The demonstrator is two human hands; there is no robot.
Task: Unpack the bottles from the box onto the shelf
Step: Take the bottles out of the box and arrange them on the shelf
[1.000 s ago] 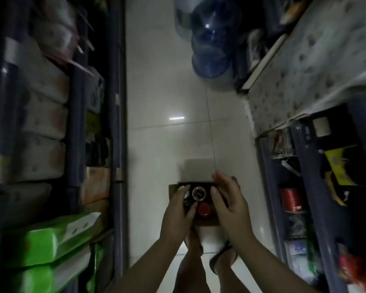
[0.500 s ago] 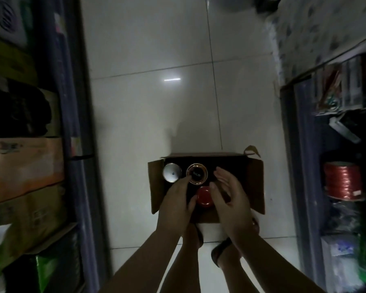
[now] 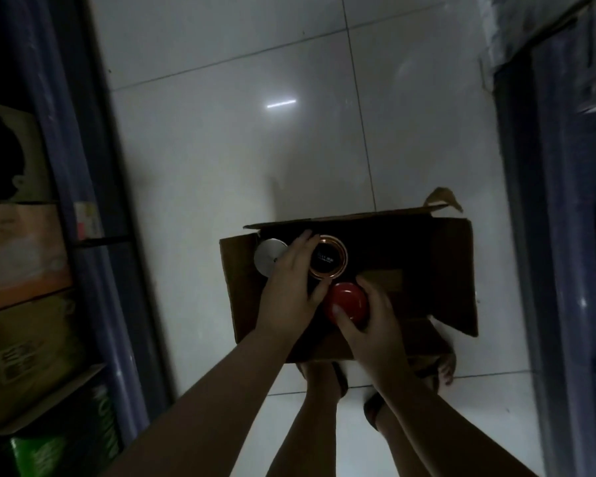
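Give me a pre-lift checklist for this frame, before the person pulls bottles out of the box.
1. Box flaps open, tops reachable: ok.
2. Left hand wrapped around the copper-rimmed black cap: ok, fingers curl along its edge.
3. Right hand on the red cap: ok, thumb and fingers on both sides.
4. Silver cap free of both hands: not ok, the left hand partly covers it.
5. Bottle bodies undamaged: cannot tell, hidden in the dark box.
6. Free shelf space: cannot tell.

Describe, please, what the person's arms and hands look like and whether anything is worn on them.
Both forearms are bare, with no sleeves in view. The left hand and right hand show no gloves, rings, watch or bracelet that the dim picture reveals.
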